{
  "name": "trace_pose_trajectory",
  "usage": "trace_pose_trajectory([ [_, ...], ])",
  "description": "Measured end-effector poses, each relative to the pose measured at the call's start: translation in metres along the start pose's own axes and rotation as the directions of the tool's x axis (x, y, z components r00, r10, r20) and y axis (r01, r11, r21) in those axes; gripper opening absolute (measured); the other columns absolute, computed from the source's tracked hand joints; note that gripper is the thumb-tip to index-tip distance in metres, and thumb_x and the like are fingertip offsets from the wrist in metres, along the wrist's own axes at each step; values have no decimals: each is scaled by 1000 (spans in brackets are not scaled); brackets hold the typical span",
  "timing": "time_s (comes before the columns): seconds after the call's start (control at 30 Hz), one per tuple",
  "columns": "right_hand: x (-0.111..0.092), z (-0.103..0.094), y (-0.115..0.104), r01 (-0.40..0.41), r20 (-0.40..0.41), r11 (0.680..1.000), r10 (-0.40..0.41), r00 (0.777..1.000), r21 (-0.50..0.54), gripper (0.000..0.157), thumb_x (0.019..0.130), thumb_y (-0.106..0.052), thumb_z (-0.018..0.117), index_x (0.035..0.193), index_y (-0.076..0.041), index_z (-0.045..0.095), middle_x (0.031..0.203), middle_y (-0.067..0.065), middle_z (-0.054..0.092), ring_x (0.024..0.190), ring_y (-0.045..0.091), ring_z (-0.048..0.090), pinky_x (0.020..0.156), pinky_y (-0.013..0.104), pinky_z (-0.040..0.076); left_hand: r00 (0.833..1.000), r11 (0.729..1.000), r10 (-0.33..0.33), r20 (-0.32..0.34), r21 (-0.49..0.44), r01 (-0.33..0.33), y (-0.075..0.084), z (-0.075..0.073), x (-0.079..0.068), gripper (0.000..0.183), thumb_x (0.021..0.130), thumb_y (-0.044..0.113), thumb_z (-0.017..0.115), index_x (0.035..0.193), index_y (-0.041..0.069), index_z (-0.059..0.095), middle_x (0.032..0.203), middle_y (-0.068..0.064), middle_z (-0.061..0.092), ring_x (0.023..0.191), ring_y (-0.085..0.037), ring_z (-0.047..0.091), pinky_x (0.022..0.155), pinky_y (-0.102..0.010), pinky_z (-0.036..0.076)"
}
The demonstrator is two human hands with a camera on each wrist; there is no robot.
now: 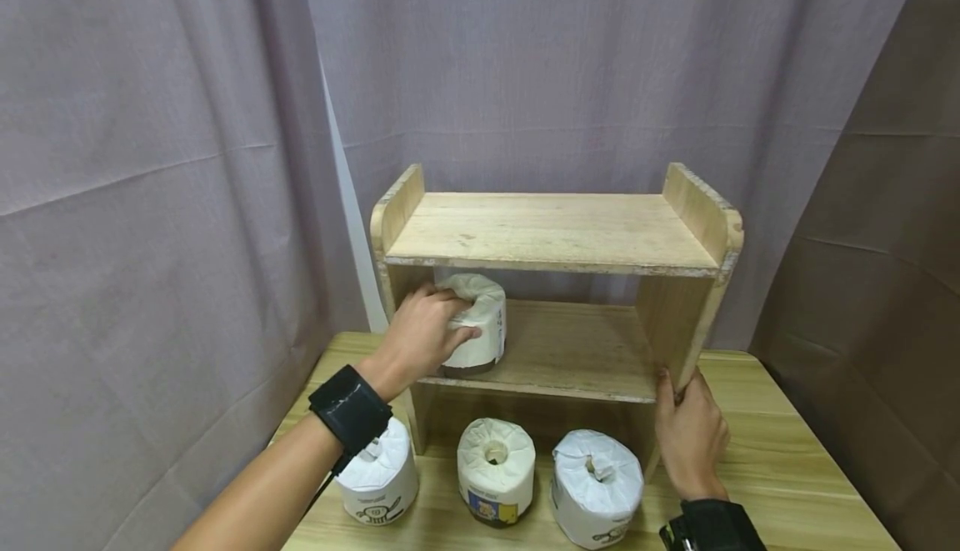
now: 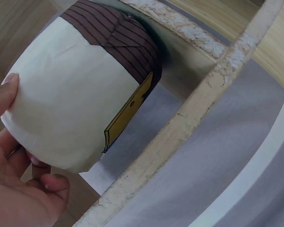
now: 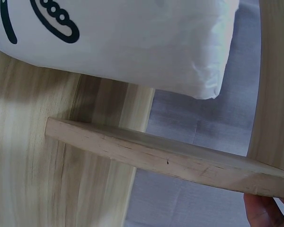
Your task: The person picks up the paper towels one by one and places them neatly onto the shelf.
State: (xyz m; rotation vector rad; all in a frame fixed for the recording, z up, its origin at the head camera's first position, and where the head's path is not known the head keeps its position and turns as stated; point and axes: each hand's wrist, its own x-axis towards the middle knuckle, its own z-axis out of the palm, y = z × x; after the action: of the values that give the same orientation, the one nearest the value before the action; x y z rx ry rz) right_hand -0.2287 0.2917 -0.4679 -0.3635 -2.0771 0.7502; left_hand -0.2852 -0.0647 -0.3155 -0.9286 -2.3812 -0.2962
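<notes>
At the left end of the middle board of a small wooden shelf (image 1: 551,230), my left hand (image 1: 423,330) grips a paper-wrapped toilet roll (image 1: 489,318) by its top and side. Seen from the left wrist, this roll (image 2: 71,104) has a cream wrapper with a brown striped band and a yellow patch, and thumb and fingers lie along its side. My right hand (image 1: 692,438) holds the edge of the shelf's right side panel (image 1: 678,318), thumb in front. In the right wrist view only some fingertips (image 3: 262,210) show, against the wooden edge.
On the table (image 1: 772,451) before the shelf stand three wrapped rolls: a white one (image 1: 382,476) at left, partly behind my left forearm, a cream one (image 1: 497,468) in the middle and another white one (image 1: 596,484) at right. Grey curtains (image 1: 562,76) hang behind.
</notes>
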Motion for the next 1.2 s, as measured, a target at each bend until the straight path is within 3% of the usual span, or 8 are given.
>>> trace_pose_trajectory([
  [0.3, 0, 0, 0, 4, 3, 1000, -4, 1000, 6, 34, 97, -37, 53, 103, -4, 58, 101, 26, 64, 90, 56, 57, 64, 64, 34, 999, 999, 40, 30, -26, -40, -5, 1, 0, 38, 84, 38, 72, 111, 10, 73, 110, -1, 71, 102, -22, 64, 92, -39, 43],
  [0.43, 0, -1, 1, -2, 1, 1000, 2, 1000, 1, 35, 97, -38, 53, 104, -5, 57, 102, 26, 64, 90, 55, 57, 64, 64, 34, 995, 999, 47, 85, -20, -45, -6, -1, 2, 40, 86, 38, 70, 116, 11, 71, 116, -1, 70, 108, -24, 62, 97, -39, 40],
  [0.7, 0, 0, 1, -4, 6, 1000, 4, 1000, 3, 35, 97, -38, 53, 105, -5, 58, 101, 25, 65, 90, 54, 58, 64, 64, 35, 967, 994, -22, 255, 107, -6, -4, -5, 7, 51, 88, 45, 66, 130, 15, 63, 132, -4, 61, 124, -31, 50, 104, -48, 36],
  [0.83, 0, 0, 2, -15, 11, 1000, 15, 1000, -4, 35, 97, -39, 52, 103, -6, 58, 100, 24, 65, 89, 54, 58, 63, 63, 35, 957, 984, -38, 287, 176, -14, 0, -3, 8, 60, 87, 56, 62, 131, 15, 61, 131, -4, 60, 123, -30, 49, 103, -48, 35],
  [0.97, -1, -2, 3, -16, 22, 1000, 17, 1000, -9, 34, 97, -40, 52, 102, -6, 57, 98, 23, 64, 88, 54, 58, 62, 63, 35, 972, 982, -69, 225, 186, 27, 7, 2, 11, 61, 86, 65, 57, 119, 15, 67, 115, -1, 66, 110, -27, 56, 91, -45, 42],
  [1.07, 0, -2, 2, -8, 22, 1000, 8, 1000, -10, 34, 97, -40, 52, 100, -6, 57, 96, 23, 64, 87, 54, 58, 62, 63, 35, 985, 976, -109, 133, 204, 81, 14, 7, 15, 54, 86, 69, 53, 89, 18, 70, 85, 3, 65, 87, -23, 60, 77, -42, 44],
  [1.2, -1, -1, 1, -6, 21, 1000, 6, 1000, -13, 34, 97, -40, 52, 100, -6, 57, 92, 24, 64, 85, 54, 58, 61, 64, 35, 986, 932, -160, -49, 322, 167, 25, 17, 21, 59, 86, 70, 51, 55, 19, 49, 55, 4, 47, 62, -21, 52, 60, -39, 41],
])
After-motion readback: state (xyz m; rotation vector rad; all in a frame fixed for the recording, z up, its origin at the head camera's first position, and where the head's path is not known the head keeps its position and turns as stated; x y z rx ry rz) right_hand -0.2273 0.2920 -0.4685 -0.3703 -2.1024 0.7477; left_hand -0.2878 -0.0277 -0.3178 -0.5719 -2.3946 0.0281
